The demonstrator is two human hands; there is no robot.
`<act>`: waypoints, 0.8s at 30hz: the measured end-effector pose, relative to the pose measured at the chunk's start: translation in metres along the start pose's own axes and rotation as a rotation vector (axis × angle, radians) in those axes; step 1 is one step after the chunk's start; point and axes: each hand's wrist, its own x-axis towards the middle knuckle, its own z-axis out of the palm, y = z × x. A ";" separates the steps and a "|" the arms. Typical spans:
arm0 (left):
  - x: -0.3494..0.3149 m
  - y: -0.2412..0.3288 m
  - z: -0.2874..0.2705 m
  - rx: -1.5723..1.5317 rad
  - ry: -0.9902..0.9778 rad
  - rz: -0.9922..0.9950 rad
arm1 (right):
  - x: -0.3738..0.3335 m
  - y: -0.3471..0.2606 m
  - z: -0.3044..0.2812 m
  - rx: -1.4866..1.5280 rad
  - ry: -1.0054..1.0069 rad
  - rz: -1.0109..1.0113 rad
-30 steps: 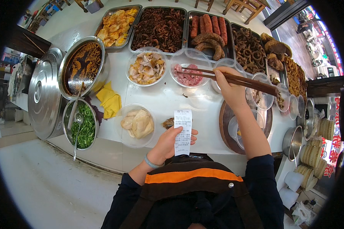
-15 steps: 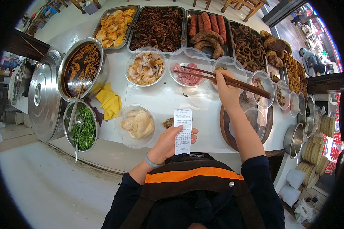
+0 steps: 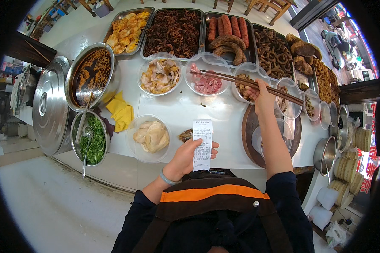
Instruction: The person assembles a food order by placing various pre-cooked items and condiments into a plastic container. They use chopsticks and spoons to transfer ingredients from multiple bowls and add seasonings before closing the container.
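Currently, in the head view, the right hand (image 3: 264,99) is hanging above the desk (image 3: 177,110), its fingers gripping a pair of long brown chopsticks (image 3: 289,97), while the left hand (image 3: 182,160) is pinching a printed paper slip (image 3: 202,147) between thumb and fingers near the front edge. The chopsticks are slanting leftward over the clear tub (image 3: 218,58) of pink meat (image 3: 207,85); whether their tips are touching any of it, I cannot tell. Since the fingers are holding the shafts far behind the tips, the ends could be crossing or slipping apart under a heavy or slick piece, which might be dropping it onto the desk. The right hand is also overlapping the neighbouring tub (image 3: 259,69) of brown pieces (image 3: 244,88), so a low wrist could be nudging that rim or brushing the contents. The thick ends are lying across the tub to the right (image 3: 299,109), and a wide swing could be knocking it, because the row is standing so tightly packed. Meanwhile the slip is standing in front of a small dark item (image 3: 185,135) and partly hiding it; a loosening pinch could be letting the paper fall there, or a leftward drift could be pushing the hand against the tub of pale meat (image 3: 169,138) sitting just beside it.
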 end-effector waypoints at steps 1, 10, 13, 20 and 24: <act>0.000 -0.001 0.001 0.001 0.000 0.007 | -0.001 0.000 -0.004 0.031 0.010 0.005; 0.001 -0.014 0.011 0.002 -0.014 0.061 | -0.016 -0.014 -0.045 0.129 0.013 0.089; 0.003 -0.022 0.016 0.017 0.015 0.058 | -0.020 -0.019 -0.059 0.191 0.013 0.120; 0.003 -0.046 0.036 0.015 0.049 0.108 | -0.032 -0.047 -0.084 0.277 -0.033 0.131; 0.006 -0.062 0.047 0.064 0.079 0.098 | -0.046 -0.088 -0.145 0.345 -0.132 0.035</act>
